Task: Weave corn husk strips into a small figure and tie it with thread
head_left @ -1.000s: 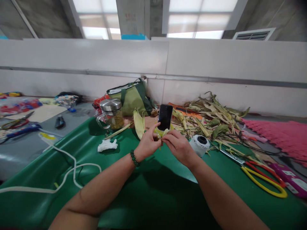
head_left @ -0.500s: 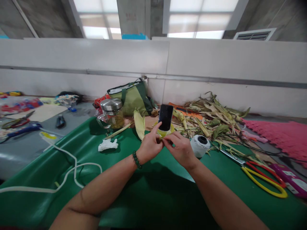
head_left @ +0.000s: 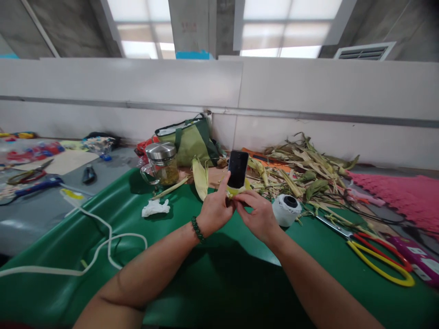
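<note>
One left finger (head_left: 224,183) straightened; left hand (head_left: 215,212), right hand (head_left: 258,214) together pinching one pale strip (head_left: 228,194)

Tiny pale-yellow scrap (head_left: 228,194) mostly hidden behind bare fingers (head_left: 245,199), honestly can't tell what. Pink fringed cloth (head_left: 399,194) chopped by right edge.

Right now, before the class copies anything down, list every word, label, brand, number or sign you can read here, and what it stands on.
"B": a large white letter, as best it reads, on the purple box; its other print is too blurred.
Red marks on the grey pillar: too blurred to read.
No other text is readable.
</note>
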`<state>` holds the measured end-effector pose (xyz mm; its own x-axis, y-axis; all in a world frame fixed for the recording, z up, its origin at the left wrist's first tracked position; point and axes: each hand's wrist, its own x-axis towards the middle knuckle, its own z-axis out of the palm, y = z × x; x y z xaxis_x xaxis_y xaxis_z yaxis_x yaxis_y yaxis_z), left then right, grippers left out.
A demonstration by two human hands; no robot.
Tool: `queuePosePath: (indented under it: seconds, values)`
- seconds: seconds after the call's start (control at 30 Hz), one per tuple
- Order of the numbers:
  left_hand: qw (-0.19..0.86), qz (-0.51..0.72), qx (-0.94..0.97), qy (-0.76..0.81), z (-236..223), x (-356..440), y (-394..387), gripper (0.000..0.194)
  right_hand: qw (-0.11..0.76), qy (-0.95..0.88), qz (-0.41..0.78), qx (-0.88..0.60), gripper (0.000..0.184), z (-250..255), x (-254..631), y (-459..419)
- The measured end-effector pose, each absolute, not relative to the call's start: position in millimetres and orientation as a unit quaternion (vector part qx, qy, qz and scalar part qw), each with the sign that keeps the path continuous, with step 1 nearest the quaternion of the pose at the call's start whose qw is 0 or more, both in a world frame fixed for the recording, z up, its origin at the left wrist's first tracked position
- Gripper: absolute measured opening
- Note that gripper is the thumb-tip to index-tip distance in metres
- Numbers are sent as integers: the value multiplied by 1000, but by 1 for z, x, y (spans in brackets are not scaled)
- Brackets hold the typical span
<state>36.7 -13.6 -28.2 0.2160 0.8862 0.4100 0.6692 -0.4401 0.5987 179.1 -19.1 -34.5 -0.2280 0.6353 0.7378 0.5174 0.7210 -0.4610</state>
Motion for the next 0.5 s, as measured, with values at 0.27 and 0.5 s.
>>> queuePosePath:
  seconds: [0.27, 0.5]
  values:
    - [-71, 261, 809, 522, -33, 41, -20, 77, 480, -787, 76, -379, 13, -28, 179, -26]
    - [-50, 255, 837, 482, -38, 45, -24, 82, 481, -766, 99, -415, 6, -24, 184, -22]
